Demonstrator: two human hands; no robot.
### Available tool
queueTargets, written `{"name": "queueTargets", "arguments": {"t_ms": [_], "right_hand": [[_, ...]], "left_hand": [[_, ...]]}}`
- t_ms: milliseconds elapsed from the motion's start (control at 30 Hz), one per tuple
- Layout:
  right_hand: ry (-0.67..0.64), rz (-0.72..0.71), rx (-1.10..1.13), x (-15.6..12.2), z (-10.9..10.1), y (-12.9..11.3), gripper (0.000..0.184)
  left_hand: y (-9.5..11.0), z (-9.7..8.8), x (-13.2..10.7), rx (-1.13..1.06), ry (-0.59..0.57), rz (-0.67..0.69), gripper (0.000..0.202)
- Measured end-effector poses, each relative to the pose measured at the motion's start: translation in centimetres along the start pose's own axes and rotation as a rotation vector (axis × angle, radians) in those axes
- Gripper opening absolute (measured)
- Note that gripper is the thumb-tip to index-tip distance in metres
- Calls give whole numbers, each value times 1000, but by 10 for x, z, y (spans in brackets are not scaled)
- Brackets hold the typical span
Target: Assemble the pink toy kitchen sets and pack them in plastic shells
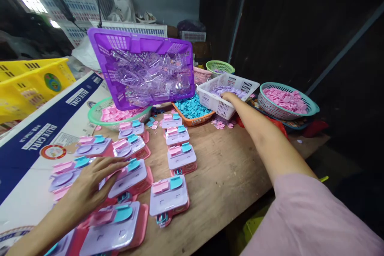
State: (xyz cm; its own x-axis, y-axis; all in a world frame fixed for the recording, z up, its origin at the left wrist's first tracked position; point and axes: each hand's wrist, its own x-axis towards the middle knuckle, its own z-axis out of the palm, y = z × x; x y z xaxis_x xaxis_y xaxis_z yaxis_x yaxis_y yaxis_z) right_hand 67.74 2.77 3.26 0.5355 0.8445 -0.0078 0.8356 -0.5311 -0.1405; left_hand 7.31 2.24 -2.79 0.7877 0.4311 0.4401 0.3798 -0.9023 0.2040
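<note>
My left hand (pixel 90 184) lies flat with fingers stretched out on a lilac and pink toy tray (pixel 132 178) near the front left of the wooden table (pixel 228 168). Several such trays (pixel 181 158) with pink and teal clips lie in rows around it. My right hand (pixel 229 97) reaches far across into a white basket (pixel 226 106) of small lilac pieces (pixel 223 90); its fingers are dipped among the pieces and hidden.
A tilted purple crate (pixel 144 46) of clear plastic parts leans over a green basket (pixel 96 118) of pink pieces. An orange basket of teal pieces (pixel 192 109), a teal basket of pink discs (pixel 285 102), a yellow crate (pixel 30 84) and a blue-and-white carton (pixel 39 136) surround the trays.
</note>
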Motion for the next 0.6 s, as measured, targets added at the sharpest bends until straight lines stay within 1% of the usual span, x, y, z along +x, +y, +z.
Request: {"name": "queueTargets", "arguments": {"t_ms": [67, 100, 167, 233, 267, 367, 433, 500, 533, 567, 600], "right_hand": [[-37, 27, -15, 0, 3, -1, 26], [-41, 36, -16, 0, 4, 0, 30], [-6, 45, -12, 2, 2, 4, 43], [57, 53, -6, 3, -6, 8, 55], [101, 50, 6, 3, -12, 10, 57], [272, -25, 76, -6, -37, 9, 54], [370, -132, 112, -23, -52, 3, 48], [401, -253, 125, -50, -56, -7, 44], [392, -314, 133, -67, -52, -13, 43], [359, -373, 146, -85, -42, -19, 43], [315, -429, 161, -103, -27, -24, 43]], "left_hand": [[1, -5, -3, 29, -26, 9, 32], [1, -6, -5, 39, -22, 14, 32], [1, -9, -8, 46, 9, 24, 32], [3, -12, -9, 52, 0, 43, 31], [6, -12, -8, 56, -12, 50, 31], [16, -14, -2, 45, -17, 45, 28], [24, -14, 2, 21, -10, 36, 26], [32, -13, 4, -2, -16, 28, 27], [36, -12, 5, -8, -25, 24, 27], [39, -11, 5, -11, -32, 19, 28], [43, -10, 6, -10, -37, 13, 29]]}}
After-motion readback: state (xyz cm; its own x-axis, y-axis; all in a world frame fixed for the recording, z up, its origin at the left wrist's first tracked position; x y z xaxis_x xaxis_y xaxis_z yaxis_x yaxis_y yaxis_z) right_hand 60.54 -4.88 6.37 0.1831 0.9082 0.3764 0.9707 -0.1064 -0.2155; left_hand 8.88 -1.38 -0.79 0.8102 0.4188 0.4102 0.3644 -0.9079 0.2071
